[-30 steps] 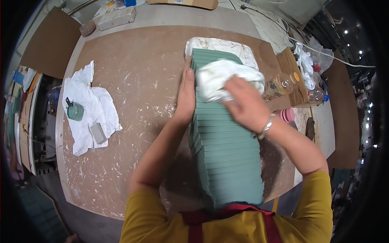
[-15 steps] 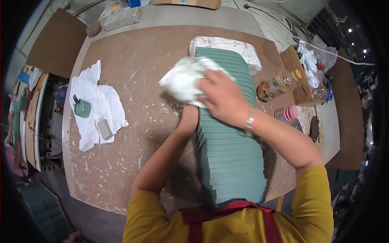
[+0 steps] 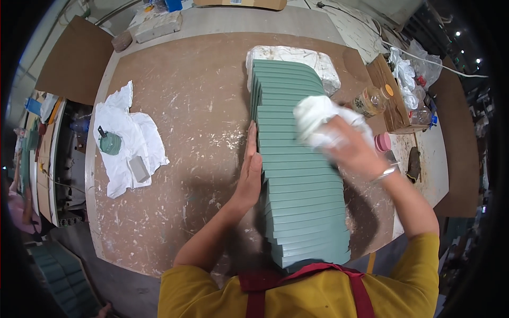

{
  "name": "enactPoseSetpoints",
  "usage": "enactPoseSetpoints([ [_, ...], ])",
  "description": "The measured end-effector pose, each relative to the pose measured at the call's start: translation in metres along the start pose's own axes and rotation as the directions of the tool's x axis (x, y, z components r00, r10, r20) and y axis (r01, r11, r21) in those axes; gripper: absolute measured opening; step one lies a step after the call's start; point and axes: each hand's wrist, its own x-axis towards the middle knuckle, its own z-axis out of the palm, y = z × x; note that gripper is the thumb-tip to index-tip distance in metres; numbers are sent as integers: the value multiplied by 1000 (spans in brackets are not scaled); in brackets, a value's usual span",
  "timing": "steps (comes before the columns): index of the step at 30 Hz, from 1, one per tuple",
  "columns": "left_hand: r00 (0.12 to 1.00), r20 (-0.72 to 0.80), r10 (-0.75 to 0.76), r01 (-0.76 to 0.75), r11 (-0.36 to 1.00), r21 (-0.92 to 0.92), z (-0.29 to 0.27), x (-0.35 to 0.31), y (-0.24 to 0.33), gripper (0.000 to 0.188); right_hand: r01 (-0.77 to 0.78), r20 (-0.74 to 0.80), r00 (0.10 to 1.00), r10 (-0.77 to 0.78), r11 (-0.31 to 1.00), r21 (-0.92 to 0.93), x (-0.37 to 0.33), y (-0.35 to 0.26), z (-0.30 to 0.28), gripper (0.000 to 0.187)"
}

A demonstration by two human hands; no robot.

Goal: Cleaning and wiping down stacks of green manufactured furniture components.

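A long row of overlapping green slats (image 3: pixel 302 196) runs from near my chest toward the back of the table. Its far end rests against or on a white wrapped block (image 3: pixel 313 57). Bunched in my right hand (image 3: pixel 352 150) is a white cloth (image 3: pixel 318 119), held over the right side of the row; motion blurs the fingers somewhat. My left hand (image 3: pixel 249 172) lies flat along the row's left side, fingers stretched out and holding nothing.
At left, a white cloth sheet (image 3: pixel 143 132) carries a green jar with a dark handle (image 3: pixel 110 143) and a small grey block (image 3: pixel 139 169). A bottle with an orange cap (image 3: pixel 369 102), a pink-lidded container (image 3: pixel 382 142) and a cardboard box (image 3: pixel 389 98) stand at right.
My right hand has swept the white cloth from the row's left edge across to its right side. My left hand now shows fully, flat against the left side.
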Motion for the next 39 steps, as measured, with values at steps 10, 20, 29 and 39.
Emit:
enactPoseSetpoints([
  [10,998,-34,-47,33,938,-345,-3,-15,8,78,-231,181,969,167,872,432,81,-35,38,35],
  [20,994,4,-110,110,990,-93,6,-25,-20,63,425,87,905,-416,891,-158,65,-49,80,21],
  [29,998,68,-2,2,1000,5,4,-148,23,106,-142,-53,983,177,907,396,-12,-20,-36,37],
  [39,998,60,37,-53,952,302,59,-190,16,122,428,298,874,-385,898,-97,-20,-99,80,28],
])
